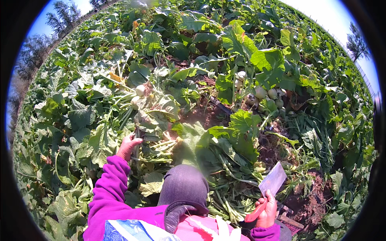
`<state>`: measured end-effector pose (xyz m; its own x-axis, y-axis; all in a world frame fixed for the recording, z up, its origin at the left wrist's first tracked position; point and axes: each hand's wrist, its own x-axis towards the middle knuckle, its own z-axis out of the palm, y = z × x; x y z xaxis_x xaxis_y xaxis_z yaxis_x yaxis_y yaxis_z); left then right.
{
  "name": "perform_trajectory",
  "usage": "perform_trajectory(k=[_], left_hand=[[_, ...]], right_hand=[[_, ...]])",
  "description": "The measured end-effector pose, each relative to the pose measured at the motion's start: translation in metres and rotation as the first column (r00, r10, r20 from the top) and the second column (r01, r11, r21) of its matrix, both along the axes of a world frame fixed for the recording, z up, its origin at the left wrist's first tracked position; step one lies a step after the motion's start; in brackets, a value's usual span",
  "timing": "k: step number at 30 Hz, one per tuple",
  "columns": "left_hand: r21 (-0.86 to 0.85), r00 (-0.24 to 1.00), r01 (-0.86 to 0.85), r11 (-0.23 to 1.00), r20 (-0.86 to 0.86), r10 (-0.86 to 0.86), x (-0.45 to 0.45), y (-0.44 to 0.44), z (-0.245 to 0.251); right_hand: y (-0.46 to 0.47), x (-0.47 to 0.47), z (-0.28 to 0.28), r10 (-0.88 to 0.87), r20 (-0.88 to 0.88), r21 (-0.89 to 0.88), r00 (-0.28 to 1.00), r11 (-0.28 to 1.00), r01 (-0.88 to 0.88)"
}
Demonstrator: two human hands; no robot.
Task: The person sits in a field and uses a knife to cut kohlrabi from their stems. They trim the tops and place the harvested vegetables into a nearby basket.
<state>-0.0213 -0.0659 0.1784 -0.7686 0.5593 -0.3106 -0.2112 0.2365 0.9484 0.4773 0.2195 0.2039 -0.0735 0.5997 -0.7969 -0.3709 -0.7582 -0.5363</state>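
My left hand point(129, 146) is closed around some wilted leaf stalks point(137, 128) at the left of the middle. Just beyond it, two pale turnip-like roots point(140, 90) lie among cut-looking stems and leaves. In my right hand point(267, 212), at the lower right, is a broad-bladed knife point(273, 178) with a red handle, its flat metal blade pointing up and away from me. Below that blade, pale leaf stalks point(230, 212) lie on the ground. The lower ends of the stalks in my left hand are hidden by foliage.
A pile of pale round roots point(261, 92) lies at the right. A dark pipe-like length point(219, 104) crosses bare soil point(208, 116). Near my right hand is a wooden handle point(291, 222). A dark ribbed cloth shape point(184, 185) blocks the lower middle. Leafy crop point(81, 117) surrounds me.
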Motion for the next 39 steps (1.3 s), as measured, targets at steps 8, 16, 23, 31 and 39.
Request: perform_trajectory(k=[8,16,23,31,39], left_hand=[[0.126,0.647,-0.675,0.727,0.575,0.501,0.035,-0.055,-0.144],[0.124,0.725,-0.517,0.847,0.59,0.356,0.03,-0.006,-0.125],[0.216,0.973,-0.196,0.957,-0.082,0.218,0.008,0.038,0.029],[0.312,0.922,0.321,0.894,-0.32,-0.22,0.025,0.138,0.186],[-0.054,0.778,0.622,0.781,-0.064,-0.624,0.221,0.285,0.062]], right_hand=[[-0.011,0.002,0.008,0.026,-0.082,-0.01,0.996,1.0,-0.027],[-0.007,0.012,0.01,-0.023,-0.118,0.025,0.993,0.999,0.026],[0.0,0.012,0.04,-0.031,-0.188,0.091,0.982,0.995,0.049],[0.002,0.064,0.071,-0.217,-0.325,0.302,0.921,0.899,0.318],[-0.005,0.071,0.07,-0.225,-0.358,0.186,0.906,0.934,0.305]])
